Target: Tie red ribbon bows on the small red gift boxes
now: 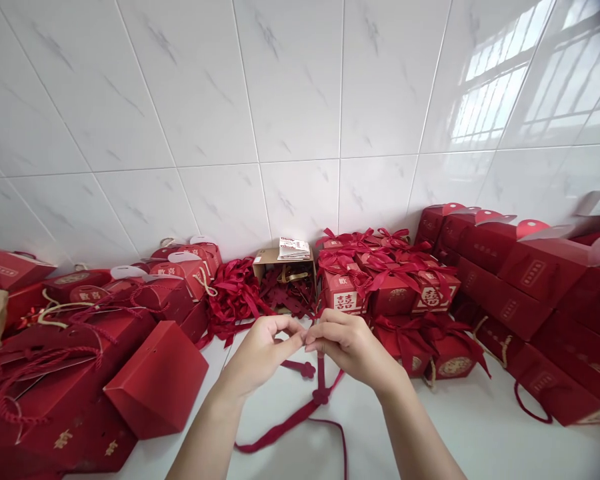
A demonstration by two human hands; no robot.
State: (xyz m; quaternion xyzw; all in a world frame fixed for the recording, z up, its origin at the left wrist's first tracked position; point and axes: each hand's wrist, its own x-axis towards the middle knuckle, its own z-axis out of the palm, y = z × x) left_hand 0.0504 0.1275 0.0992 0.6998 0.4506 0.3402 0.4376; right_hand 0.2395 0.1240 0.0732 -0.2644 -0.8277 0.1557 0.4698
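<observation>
My left hand (275, 347) and my right hand (347, 343) meet fingertip to fingertip in front of me, both pinched closed. What lies between the left fingertips is too small to make out. From under my right fingers hangs a dark red felt strip (321, 373) with a flower-shaped end (321, 397). Close to that end, a red ribbon (280, 430) curves over the white table (290, 460). Below my left fingers, a second flower-ended strip (307, 369) is partly hidden by the hand. A thin dark red cord (343, 433) trails toward the front edge.
Red gift boxes (155, 380) crowd the left. A heap of red ribbons (235, 287) lies beside an open cardboard box (266, 257) holding dark red pieces, with white printed cards (294, 249) on top. Ribbon-tied boxes (345, 287) and stacked red boxes (520, 287) fill the right. Behind stands a tiled wall (300, 100).
</observation>
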